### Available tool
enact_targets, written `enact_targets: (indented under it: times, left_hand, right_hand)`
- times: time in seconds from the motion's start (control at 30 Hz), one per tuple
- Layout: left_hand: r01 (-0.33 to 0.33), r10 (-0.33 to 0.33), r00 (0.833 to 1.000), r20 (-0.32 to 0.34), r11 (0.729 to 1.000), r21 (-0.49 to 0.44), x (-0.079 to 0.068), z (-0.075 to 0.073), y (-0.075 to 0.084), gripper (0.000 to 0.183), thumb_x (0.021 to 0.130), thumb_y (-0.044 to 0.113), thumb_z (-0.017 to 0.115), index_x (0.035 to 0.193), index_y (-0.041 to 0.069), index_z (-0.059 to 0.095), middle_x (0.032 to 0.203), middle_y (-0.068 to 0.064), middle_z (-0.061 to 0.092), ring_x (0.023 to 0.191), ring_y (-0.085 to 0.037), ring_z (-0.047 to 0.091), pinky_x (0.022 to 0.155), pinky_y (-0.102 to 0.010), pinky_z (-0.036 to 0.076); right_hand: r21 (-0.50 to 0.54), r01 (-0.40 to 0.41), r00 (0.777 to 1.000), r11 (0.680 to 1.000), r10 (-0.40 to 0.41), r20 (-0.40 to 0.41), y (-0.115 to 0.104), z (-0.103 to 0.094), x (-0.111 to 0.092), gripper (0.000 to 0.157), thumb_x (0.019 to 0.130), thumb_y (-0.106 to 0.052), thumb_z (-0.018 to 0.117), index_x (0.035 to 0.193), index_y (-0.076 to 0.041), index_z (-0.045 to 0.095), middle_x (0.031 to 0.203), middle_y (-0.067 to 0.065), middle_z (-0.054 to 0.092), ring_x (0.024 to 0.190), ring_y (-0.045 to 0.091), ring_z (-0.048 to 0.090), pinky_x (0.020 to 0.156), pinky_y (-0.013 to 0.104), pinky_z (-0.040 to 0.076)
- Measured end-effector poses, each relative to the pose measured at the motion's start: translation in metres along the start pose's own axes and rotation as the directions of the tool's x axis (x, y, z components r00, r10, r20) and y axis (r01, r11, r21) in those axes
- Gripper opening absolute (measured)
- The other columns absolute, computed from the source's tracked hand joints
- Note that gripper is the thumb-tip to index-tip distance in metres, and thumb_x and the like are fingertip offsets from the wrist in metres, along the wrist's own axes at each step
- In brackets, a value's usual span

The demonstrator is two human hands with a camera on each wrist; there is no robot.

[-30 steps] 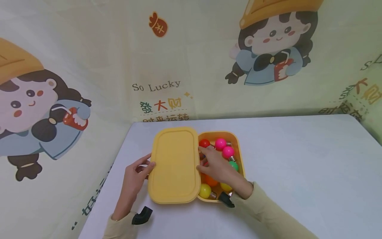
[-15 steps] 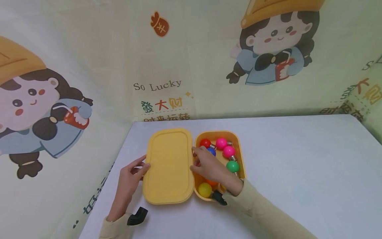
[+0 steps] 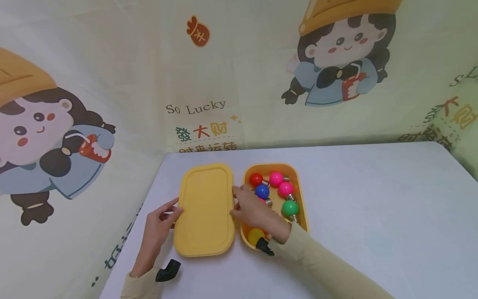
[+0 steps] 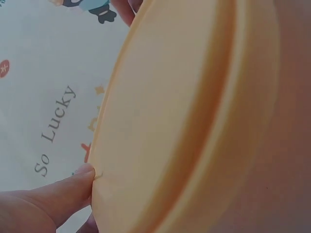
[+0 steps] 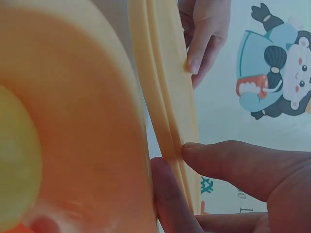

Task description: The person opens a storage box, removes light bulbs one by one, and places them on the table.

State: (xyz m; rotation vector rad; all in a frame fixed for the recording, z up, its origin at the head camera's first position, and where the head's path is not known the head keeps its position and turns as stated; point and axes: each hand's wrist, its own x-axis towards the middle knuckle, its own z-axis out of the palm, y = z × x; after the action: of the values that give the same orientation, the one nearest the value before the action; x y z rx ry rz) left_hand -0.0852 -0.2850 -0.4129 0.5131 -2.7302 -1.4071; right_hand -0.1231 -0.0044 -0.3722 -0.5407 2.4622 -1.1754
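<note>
A yellow rounded lid [image 3: 204,209] lies between both hands, left of a matching yellow box [image 3: 301,193]. My left hand [image 3: 157,226] pinches the lid's left edge. My right hand [image 3: 254,209] pinches its right edge; in the right wrist view the thumb [image 5: 214,158] is on top and a finger [image 5: 167,189] is underneath. Inside the box are several coloured toy light bulbs: a red bulb [image 3: 256,179], a blue bulb [image 3: 262,191], a green bulb [image 3: 290,207], a yellow bulb [image 3: 256,236] and pink ones. My right forearm covers part of the box.
The white table [image 3: 373,207] stretches away to the right of the box. Behind it hangs a cloth backdrop [image 3: 261,83] with cartoon figures and lettering. Black wrist mounts sit at both cuffs, the right mount [image 3: 265,246] overlapping the box's near edge.
Both hands have carried the lid leftward, off the box's left rim, and a gap now shows between them. More bulbs have come into sight. The box has stayed almost in place.
</note>
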Motion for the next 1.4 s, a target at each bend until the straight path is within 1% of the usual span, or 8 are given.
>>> enact_targets:
  times: [0.23,0.47,0.57,0.77,0.97,1.1,1.27,1.4]
  left_hand:
    - [0.006,-0.006,1.0,0.007,1.0,0.026,0.003,-0.001,-0.008,0.05,0.095,0.033,0.066,0.141,0.016,0.057,0.114,-0.011,0.06,0.087,-0.015,0.058,0.07,-0.015,0.054]
    - [0.017,-0.017,1.0,0.009,1.0,0.018,0.005,-0.002,-0.012,0.05,0.095,0.032,0.067,0.14,0.014,0.058,0.114,-0.012,0.06,0.085,-0.013,0.058,0.068,-0.016,0.054]
    - [0.026,-0.026,1.0,0.01,1.0,0.014,0.006,-0.002,-0.013,0.05,0.095,0.032,0.068,0.14,0.013,0.058,0.114,-0.012,0.06,0.085,-0.014,0.057,0.068,-0.016,0.054]
    - [0.045,-0.045,0.999,0.017,0.999,0.019,0.009,-0.003,-0.019,0.05,0.095,0.032,0.067,0.14,0.013,0.058,0.116,-0.013,0.06,0.088,-0.015,0.057,0.068,-0.015,0.053]
    - [0.041,-0.041,0.999,0.022,0.999,0.021,0.013,-0.004,-0.024,0.048,0.095,0.03,0.067,0.139,0.012,0.058,0.117,-0.014,0.061,0.085,-0.013,0.058,0.068,-0.015,0.053]
    - [0.04,-0.041,0.999,0.019,0.999,0.033,0.014,-0.003,-0.026,0.048,0.096,0.03,0.067,0.139,0.012,0.058,0.118,-0.014,0.061,0.087,-0.015,0.058,0.068,-0.014,0.052]
    - [0.061,-0.062,0.998,0.013,0.996,0.059,0.013,-0.001,-0.027,0.048,0.096,0.031,0.066,0.139,0.01,0.058,0.121,-0.015,0.061,0.093,-0.02,0.057,0.068,-0.012,0.05]
    - [0.071,-0.072,0.997,0.015,0.995,0.065,0.013,0.0,-0.028,0.048,0.096,0.031,0.066,0.138,0.009,0.058,0.121,-0.016,0.061,0.095,-0.02,0.057,0.068,-0.012,0.05]
  right_hand:
    - [-0.026,-0.008,1.0,1.0,0.008,0.017,-0.004,0.005,0.005,0.07,0.091,-0.011,0.071,0.15,0.002,0.036,0.122,0.016,0.047,0.084,0.016,0.057,0.072,0.023,0.056]
    - [-0.084,0.038,0.999,0.996,-0.035,0.032,-0.008,0.008,0.013,0.052,0.091,-0.008,0.07,0.137,0.004,0.049,0.106,0.012,0.048,0.087,0.019,0.052,0.068,0.021,0.051]
    - [-0.09,0.034,0.999,0.995,-0.03,0.039,-0.009,0.01,0.015,0.047,0.091,-0.009,0.07,0.133,0.003,0.052,0.104,0.01,0.047,0.087,0.02,0.051,0.068,0.022,0.05]
    - [-0.056,-0.003,0.998,0.998,0.007,0.066,-0.014,0.013,0.017,0.042,0.091,-0.009,0.071,0.129,-0.001,0.054,0.105,0.01,0.045,0.087,0.02,0.053,0.072,0.024,0.052]
    - [-0.088,-0.015,0.996,0.996,0.023,0.088,-0.017,0.014,0.02,0.043,0.09,-0.008,0.072,0.128,0.003,0.053,0.108,0.013,0.046,0.082,0.02,0.055,0.07,0.022,0.052]
    - [-0.091,-0.018,0.994,0.996,0.028,0.104,-0.018,0.014,0.021,0.04,0.089,-0.007,0.073,0.124,0.004,0.055,0.106,0.013,0.045,0.08,0.019,0.054,0.067,0.021,0.051]
    - [-0.155,-0.007,0.992,0.988,0.027,0.124,-0.019,0.015,0.024,0.041,0.087,-0.008,0.075,0.121,0.006,0.056,0.106,0.016,0.047,0.076,0.02,0.054,0.063,0.02,0.049]
    - [-0.199,-0.025,0.987,0.98,0.055,0.148,-0.02,0.016,0.026,0.043,0.087,-0.01,0.076,0.121,0.005,0.056,0.112,0.019,0.048,0.077,0.02,0.055,0.063,0.02,0.05]
